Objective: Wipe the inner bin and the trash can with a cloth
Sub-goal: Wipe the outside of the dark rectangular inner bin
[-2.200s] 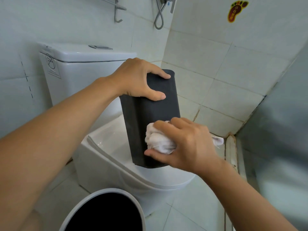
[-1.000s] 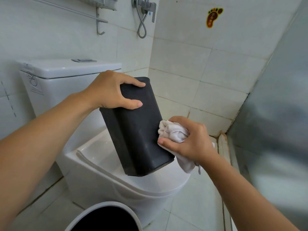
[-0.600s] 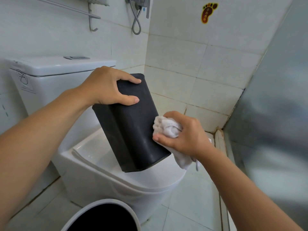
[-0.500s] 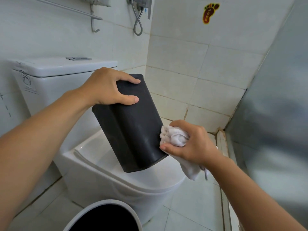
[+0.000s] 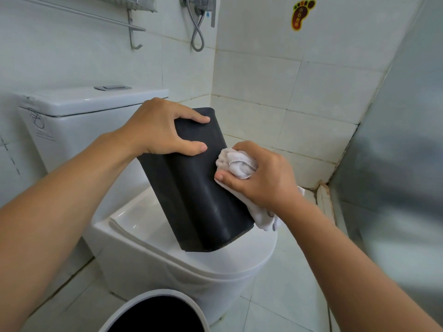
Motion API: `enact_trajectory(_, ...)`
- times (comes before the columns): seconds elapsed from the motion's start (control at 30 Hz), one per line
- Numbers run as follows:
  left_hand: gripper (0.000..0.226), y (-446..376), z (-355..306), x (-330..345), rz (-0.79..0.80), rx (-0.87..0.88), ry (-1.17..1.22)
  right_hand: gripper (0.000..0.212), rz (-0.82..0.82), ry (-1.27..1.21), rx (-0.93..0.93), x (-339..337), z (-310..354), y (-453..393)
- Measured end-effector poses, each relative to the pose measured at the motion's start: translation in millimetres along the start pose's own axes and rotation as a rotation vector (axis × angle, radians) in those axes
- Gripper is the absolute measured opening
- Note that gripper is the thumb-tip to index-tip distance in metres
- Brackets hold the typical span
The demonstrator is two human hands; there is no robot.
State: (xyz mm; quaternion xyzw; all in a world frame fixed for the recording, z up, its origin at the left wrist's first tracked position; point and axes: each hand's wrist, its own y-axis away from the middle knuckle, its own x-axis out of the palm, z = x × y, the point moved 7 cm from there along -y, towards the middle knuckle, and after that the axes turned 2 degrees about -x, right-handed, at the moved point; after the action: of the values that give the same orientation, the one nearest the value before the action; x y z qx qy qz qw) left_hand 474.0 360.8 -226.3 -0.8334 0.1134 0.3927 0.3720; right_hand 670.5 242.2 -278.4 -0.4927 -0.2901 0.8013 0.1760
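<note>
**Inner bin braced upside down on toilet lid for side wipe**

Left hand (image 5: 159, 130) clamps the upturned base of the black inner bin (image 5: 199, 195), fingers over the top, thumb on the near face; likely to steady it. Bin leans, rim on the toilet lid (image 5: 239, 255). Right hand (image 5: 261, 176) grips the bunched white cloth (image 5: 236, 164) against the bin's right side. Trash can (image 5: 153, 298), white, stands open on the floor in front, probably next.

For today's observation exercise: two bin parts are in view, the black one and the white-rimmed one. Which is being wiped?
The black inner bin, tilted on the toilet lid; the white-rimmed trash can stands untouched on the floor.
</note>
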Motion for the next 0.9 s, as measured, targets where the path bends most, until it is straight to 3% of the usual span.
enact_trajectory(0.17, 0.052, -1, 8, -1, 0.001, -0.038, 0.058, 0.061, 0.181, 0.041, 0.034, -3, -25, 22)
enact_trajectory(0.47, 0.057, 0, -2, 1, -0.005, 0.013, -0.006, 0.05, -0.048, 0.05, 0.06, -5, -11, 8)
enact_trajectory(0.6, 0.055, 1, 1, 0, -0.016, 0.005, 0.007, 0.05, -0.01, 0.011, 0.061, -1, -7, 2)
enact_trajectory(0.73, 0.053, 1, 8, -3, -0.016, -0.027, 0.034, 0.053, 0.127, 0.004, 0.0, 0, -18, 24)
enact_trajectory(0.9, 0.054, 2, 6, -2, -0.016, -0.026, 0.028, 0.053, 0.076, 0.029, 0.01, -5, -28, 41)
